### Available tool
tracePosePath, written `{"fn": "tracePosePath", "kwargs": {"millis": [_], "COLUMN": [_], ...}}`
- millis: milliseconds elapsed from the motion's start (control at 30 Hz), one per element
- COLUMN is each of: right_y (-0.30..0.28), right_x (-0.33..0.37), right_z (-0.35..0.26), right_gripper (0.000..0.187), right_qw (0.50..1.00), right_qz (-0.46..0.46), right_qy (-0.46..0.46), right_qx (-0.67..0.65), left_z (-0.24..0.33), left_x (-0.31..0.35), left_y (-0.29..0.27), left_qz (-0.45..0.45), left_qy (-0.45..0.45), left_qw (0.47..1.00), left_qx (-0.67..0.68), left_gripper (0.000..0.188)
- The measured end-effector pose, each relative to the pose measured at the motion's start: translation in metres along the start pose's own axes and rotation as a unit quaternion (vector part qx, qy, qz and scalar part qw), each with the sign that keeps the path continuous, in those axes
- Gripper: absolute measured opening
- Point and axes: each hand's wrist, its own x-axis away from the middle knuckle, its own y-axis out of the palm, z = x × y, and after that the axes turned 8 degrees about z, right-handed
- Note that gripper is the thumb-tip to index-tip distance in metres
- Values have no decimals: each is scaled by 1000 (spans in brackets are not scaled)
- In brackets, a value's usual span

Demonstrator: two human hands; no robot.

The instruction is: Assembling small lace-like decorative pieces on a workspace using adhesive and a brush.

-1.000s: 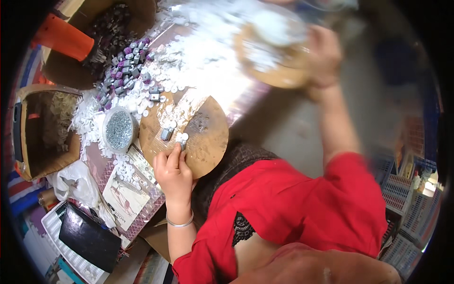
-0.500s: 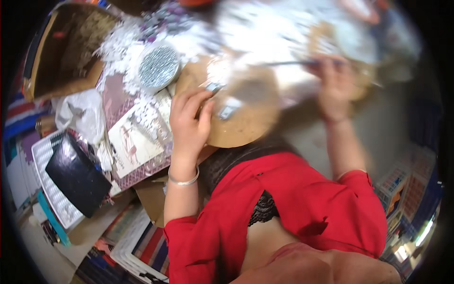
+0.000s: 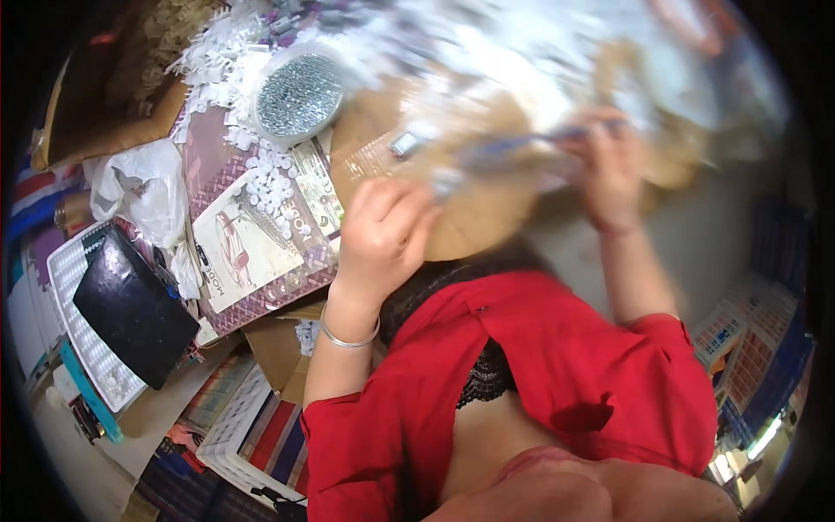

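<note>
My left hand [image 3: 383, 235] rests on the near edge of the round wooden board [image 3: 487, 217], fingers curled and pinching a small pale piece at the fingertips — it seems placed there to steady the board on my lap. My right hand [image 3: 609, 170] is closed around a thin blue stick-like tool [image 3: 522, 143], held level across the board toward a small silvery part [image 3: 404, 143] lying on the wood; motion blur hides the tip. Just left of the board stands a round tub of tiny metal bits [image 3: 300, 94], within easy reach, among scattered white plastic pieces [image 3: 270, 178] on a printed cardboard sheet [image 3: 248, 252].
</note>
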Motion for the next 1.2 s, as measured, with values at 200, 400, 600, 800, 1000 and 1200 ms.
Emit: {"fn": "tracePosePath", "kwargs": {"millis": [200, 400, 600, 800, 1000, 1200], "right_y": [-37, -180, -93, 44, 67, 83], "right_x": [-6, -53, -50, -76, -90, -28], "right_z": [-14, -63, -69, -7, 10, -33], "right_gripper": [12, 16, 25, 17, 12, 17], "right_qw": [988, 798, 653, 837, 834, 886], "right_qz": [78, 307, 258, -172, -176, -390], "right_qy": [-114, -339, -429, -298, -277, 248], "right_qx": [65, 394, 568, 426, 444, 45], "left_z": [0, -1, 0, -7, -3, 0], "left_x": [5, -8, 17, 13, 8, 1], "left_y": [2, -1, 14, 7, -13, -10], "left_qz": [-57, -119, -10, 15, 65, 70], "left_qy": [-3, 0, 20, -30, -127, -381], "left_qw": [998, 992, 999, 999, 989, 762], "left_qx": [-30, -31, -28, -19, 34, 519], "left_gripper": [18, 16, 17, 17, 30, 35]}}
